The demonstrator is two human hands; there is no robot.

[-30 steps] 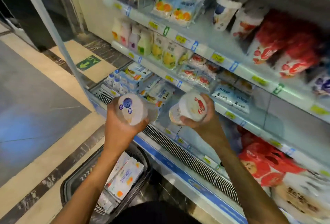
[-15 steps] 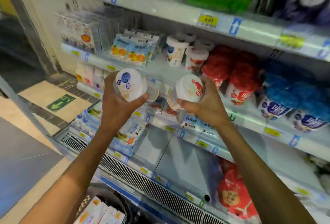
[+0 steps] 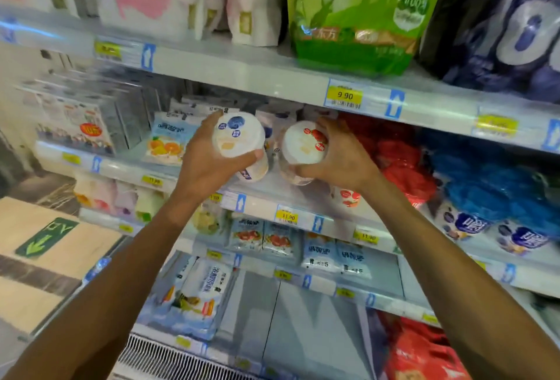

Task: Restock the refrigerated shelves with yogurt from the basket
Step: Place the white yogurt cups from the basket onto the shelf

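My left hand (image 3: 206, 161) grips a white yogurt cup with a blue blueberry lid (image 3: 238, 137). My right hand (image 3: 339, 158) grips a second yogurt cup with a red strawberry lid (image 3: 304, 145). Both cups are held side by side, tilted toward me, just above the front of the second refrigerated shelf (image 3: 263, 198). A strawberry cup (image 3: 348, 198) stands on that shelf below my right wrist. The basket is out of view.
Red-topped cups (image 3: 397, 152) and blue-topped cups (image 3: 485, 186) fill the shelf to the right. Orange pouches (image 3: 169, 143) sit to the left. A green bag (image 3: 357, 13) and pink bags are on the shelf above. Pouches fill lower shelves; a vent grille (image 3: 169, 358) runs along the bottom.
Both hands rose from low, by the basket, up to the second shelf, each with its cup. The view tilted up and the basket left the frame.
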